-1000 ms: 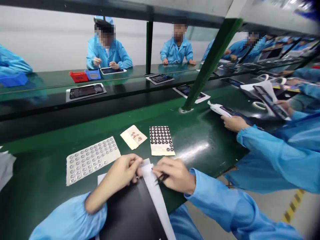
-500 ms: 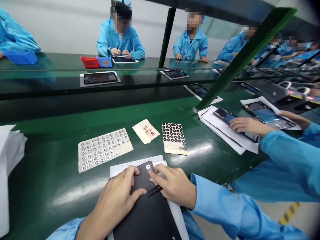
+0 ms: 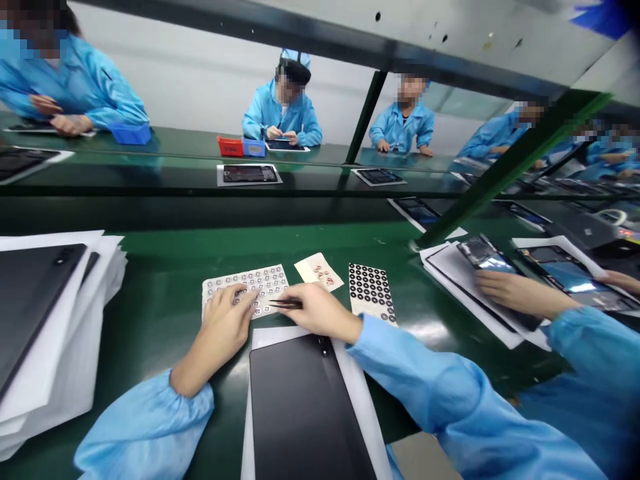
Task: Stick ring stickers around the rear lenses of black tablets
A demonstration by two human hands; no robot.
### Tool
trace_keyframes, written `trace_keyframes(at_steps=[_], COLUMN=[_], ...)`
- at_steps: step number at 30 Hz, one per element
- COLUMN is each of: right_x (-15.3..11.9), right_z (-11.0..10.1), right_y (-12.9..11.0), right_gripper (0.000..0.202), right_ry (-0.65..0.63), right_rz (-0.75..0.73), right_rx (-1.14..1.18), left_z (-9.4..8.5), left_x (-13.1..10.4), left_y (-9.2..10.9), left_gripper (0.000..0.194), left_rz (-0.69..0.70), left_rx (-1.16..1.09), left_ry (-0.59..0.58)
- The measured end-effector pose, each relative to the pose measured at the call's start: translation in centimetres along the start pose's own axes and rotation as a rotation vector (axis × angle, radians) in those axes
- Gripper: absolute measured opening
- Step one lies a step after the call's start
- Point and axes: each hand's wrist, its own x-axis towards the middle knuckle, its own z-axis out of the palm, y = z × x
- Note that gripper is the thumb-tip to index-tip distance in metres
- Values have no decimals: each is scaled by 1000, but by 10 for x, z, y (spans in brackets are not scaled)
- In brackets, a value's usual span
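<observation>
My left hand (image 3: 227,325) lies with its fingers spread on a pale sheet of small ring stickers (image 3: 273,275). In my right hand (image 3: 320,310) is a pair of black tweezers (image 3: 287,303), its tips over the right part of that sheet; whether they touch a sticker I cannot tell. Below my hands a black tablet back cover (image 3: 305,407) rests on white paper (image 3: 367,413), with a small camera opening (image 3: 323,347) at its top right corner. Behind my right hand are a small card with reddish bits (image 3: 320,270) and a sheet of black rings (image 3: 371,287).
At left stands a stack of white sheets (image 3: 85,347) with a dark panel (image 3: 35,293) on top. To the right, a co-worker's hand (image 3: 520,293) rests on a device. A green post (image 3: 500,177) slants up from the bench; several people sit across it.
Both hands have left the black back cover and moved forward to the ring sticker sheet. The tweezers now point left over it. The view has turned left, showing the stack there.
</observation>
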Motion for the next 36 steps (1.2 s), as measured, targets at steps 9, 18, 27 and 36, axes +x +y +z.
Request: trace_keyframes(at_steps=[9, 18, 27, 36], right_x=[44, -67, -131, -132], right_z=[33, -3, 24, 30], right_y=[-9, 16, 39, 46], right_gripper=[9, 10, 30, 42], right_ry=[-53, 233, 299, 252], right_rz=[85, -148, -152, -146], right_rx=[-77, 95, -206, -260], left_z=[6, -4, -6, -3], left_x=[-8, -12, -16, -17], left_y=[1, 20, 68, 70], left_gripper=[36, 35, 31, 23], left_rz=[-29, -8, 6, 11], left_rx=[-44, 29, -263, -419], left_ry=[-2, 152, -178, -199])
